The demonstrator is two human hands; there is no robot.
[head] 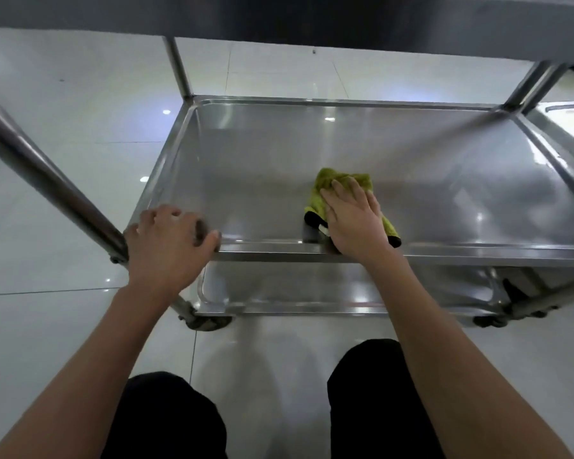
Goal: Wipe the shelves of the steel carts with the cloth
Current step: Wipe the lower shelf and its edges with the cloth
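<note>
A steel cart fills the view, and its middle shelf (pixel 279 167) is a shallow tray with a raised rim. A green cloth (pixel 332 180) with a dark edge lies on this shelf near the front rim. My right hand (pixel 352 217) lies flat on the cloth with straight fingers, pressing it onto the steel. My left hand (pixel 169 236) curls over the shelf's front left corner, where the rim meets the cart's post. A lower shelf (pixel 312 289) shows beneath the front rim.
The top shelf's (pixel 312 18) underside hangs overhead. A slanted steel post (pixel 47 180) runs down at the left. Castors (pixel 206 321) stand on the glossy white tiled floor (pixel 47 111). A second cart (pixel 570 127) adjoins at the right. My knees are at the bottom.
</note>
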